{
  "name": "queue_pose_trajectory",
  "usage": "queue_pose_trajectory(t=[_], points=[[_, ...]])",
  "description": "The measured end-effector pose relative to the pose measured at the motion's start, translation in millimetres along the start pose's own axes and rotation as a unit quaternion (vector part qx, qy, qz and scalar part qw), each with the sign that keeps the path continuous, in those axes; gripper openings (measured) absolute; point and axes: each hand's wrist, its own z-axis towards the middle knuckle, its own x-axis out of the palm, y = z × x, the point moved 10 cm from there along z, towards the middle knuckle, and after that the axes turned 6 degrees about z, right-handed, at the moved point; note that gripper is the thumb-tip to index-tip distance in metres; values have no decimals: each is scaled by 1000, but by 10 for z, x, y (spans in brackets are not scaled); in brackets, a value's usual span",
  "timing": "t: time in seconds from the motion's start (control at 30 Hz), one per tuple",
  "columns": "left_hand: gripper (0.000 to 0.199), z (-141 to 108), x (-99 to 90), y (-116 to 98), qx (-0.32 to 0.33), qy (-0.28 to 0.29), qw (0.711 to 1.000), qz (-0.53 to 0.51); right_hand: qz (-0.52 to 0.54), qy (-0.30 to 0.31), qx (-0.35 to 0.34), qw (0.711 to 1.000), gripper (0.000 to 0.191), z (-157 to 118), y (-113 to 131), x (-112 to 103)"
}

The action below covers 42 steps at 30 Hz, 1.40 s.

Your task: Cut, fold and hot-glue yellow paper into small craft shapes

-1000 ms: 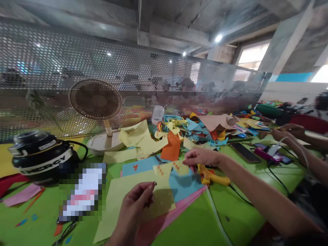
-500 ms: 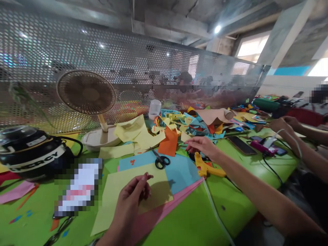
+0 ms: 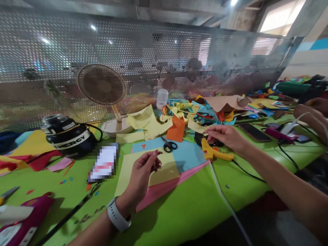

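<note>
My left hand point(image 3: 146, 169), wearing a white watch point(image 3: 118, 215), hovers over a pale yellow sheet point(image 3: 165, 172) with its fingers curled in a pinch; anything between them is too small to make out. Under that sheet lie blue paper point(image 3: 191, 157) and pink paper point(image 3: 166, 193). Black-handled scissors point(image 3: 170, 146) rest on the sheets. My right hand point(image 3: 222, 136) is pinched closed just above a yellow glue gun point(image 3: 217, 154), close to a black round object point(image 3: 198, 139); its fingertips' contents are unclear. A long pale strip point(image 3: 222, 196) runs down from near the gun.
Paper scraps point(image 3: 189, 111) and an orange piece point(image 3: 176, 129) pile up behind the sheets. A fan point(image 3: 102, 84), a black jug point(image 3: 73, 140) and a phone with a blurred screen point(image 3: 104, 164) stand left. Rightward are another phone point(image 3: 255, 132), a magenta power strip point(image 3: 280, 135) and another person's hand point(image 3: 307, 118).
The view has swung left and down, bringing the table's left side in. My right hand has shifted right relative to the glue gun, now above it. Both hands stay pinched.
</note>
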Motion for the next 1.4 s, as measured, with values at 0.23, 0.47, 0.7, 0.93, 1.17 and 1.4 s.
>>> queue_pose_trajectory(t=[0.23,0.47,0.7,0.93,1.17,1.4], points=[[27,296,131,-197,-20,45,982,182,-73,-32,-43,996,43,-101,148,-116],[58,195,544,-276,188,262,765,557,-168,91,-81,978,44,-342,126,258],[83,-418,320,251,169,270,604,730,-386,249,-287,841,30,-657,70,1211],[85,-453,191,276,167,248,638,710,-483,293,-378,733,45,-746,-215,1821],[82,-410,106,173,143,262,677,672,-515,280,-423,691,27,-756,-133,1905],[46,-566,238,117,230,233,635,700,-456,236,-417,750,29,-981,189,1709]])
